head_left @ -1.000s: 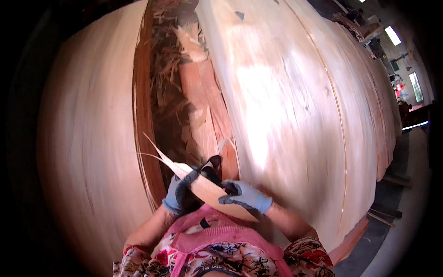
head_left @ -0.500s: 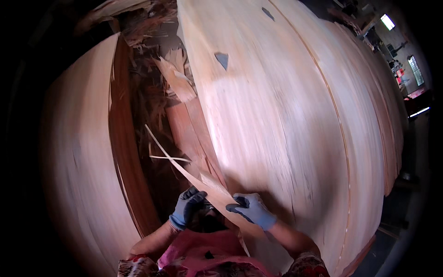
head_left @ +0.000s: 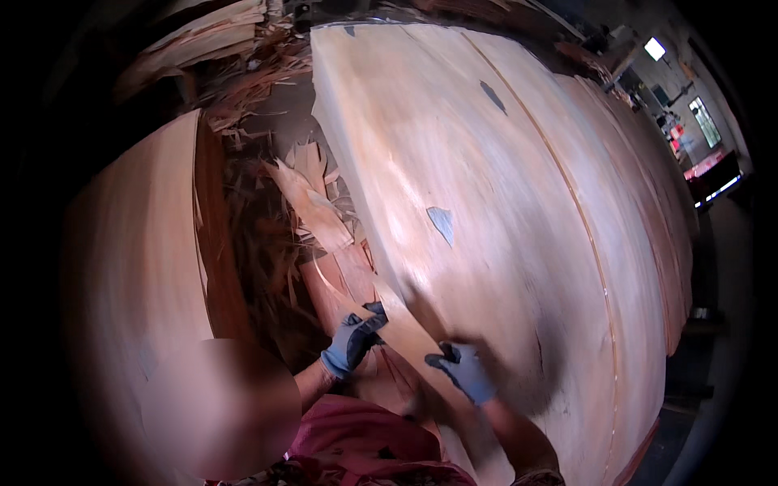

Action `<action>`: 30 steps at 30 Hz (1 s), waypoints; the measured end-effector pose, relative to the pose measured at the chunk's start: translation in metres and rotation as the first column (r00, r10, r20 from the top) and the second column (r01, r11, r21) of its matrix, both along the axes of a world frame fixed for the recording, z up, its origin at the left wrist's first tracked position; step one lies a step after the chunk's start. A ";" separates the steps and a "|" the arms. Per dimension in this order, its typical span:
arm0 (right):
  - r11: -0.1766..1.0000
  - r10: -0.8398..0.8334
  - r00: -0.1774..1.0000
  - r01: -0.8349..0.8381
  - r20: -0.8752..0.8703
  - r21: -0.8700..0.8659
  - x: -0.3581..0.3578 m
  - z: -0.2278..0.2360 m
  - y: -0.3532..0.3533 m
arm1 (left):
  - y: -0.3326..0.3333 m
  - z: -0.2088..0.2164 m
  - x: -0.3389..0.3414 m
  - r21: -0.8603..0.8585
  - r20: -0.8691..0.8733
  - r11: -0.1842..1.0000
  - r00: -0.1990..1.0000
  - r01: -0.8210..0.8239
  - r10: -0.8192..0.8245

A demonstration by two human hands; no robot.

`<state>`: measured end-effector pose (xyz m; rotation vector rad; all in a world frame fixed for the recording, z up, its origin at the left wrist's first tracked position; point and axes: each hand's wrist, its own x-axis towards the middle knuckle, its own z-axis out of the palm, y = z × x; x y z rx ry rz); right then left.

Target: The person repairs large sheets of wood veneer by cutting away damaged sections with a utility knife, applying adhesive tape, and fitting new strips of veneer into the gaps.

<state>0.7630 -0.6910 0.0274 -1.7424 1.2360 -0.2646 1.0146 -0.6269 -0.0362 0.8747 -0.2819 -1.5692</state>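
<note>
Both hands gloved, low centre of frame. Left hand (head_left: 352, 340) has its grip clamped on the near end of a narrow veneer strip (head_left: 405, 336), which runs along the left edge of the big veneer sheet (head_left: 502, 243) from centre frame down toward the lower middle. Right hand (head_left: 462, 371) is on the strip's lower stretch, where it meets the sheet; fingers curled, but blur hides whether they pinch it or just press, so cannot tell. Scrap pile (head_left: 275, 211) of splinters and offcuts fills the gap at centre left, between the sheet and a second veneer stack (head_left: 138, 267) at left. To do this well, I judge: keep the strip low and pull along the grain so it tears clean, brace the sheet edge with the right hand, avoid twisting since thin veneer splits easily, and mind splinters near the scrap.
</note>
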 end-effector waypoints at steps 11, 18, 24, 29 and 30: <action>0.995 -0.050 0.995 0.057 -0.090 0.082 0.087 -0.014 -0.100 | -0.106 0.001 0.102 -0.120 -0.335 0.990 0.942 -0.068 0.024; 0.992 0.029 0.996 -0.018 -0.085 0.124 0.114 0.001 -0.067 | -0.065 -0.001 0.129 -0.003 -0.277 0.995 0.957 -0.097 0.092; 0.889 0.279 0.960 -0.256 -0.008 0.379 0.171 0.012 -0.062 | -0.016 0.005 0.170 0.165 -0.305 0.960 0.914 -0.227 0.269; 0.882 0.376 0.926 -0.364 0.021 0.300 0.204 -0.004 -0.097 | -0.041 0.013 0.205 0.035 -0.295 0.935 0.890 -0.354 0.348; 0.882 0.365 0.931 -0.355 0.027 0.309 0.208 -0.002 -0.103 | -0.048 0.008 0.213 0.008 -0.239 0.929 0.902 -0.369 0.360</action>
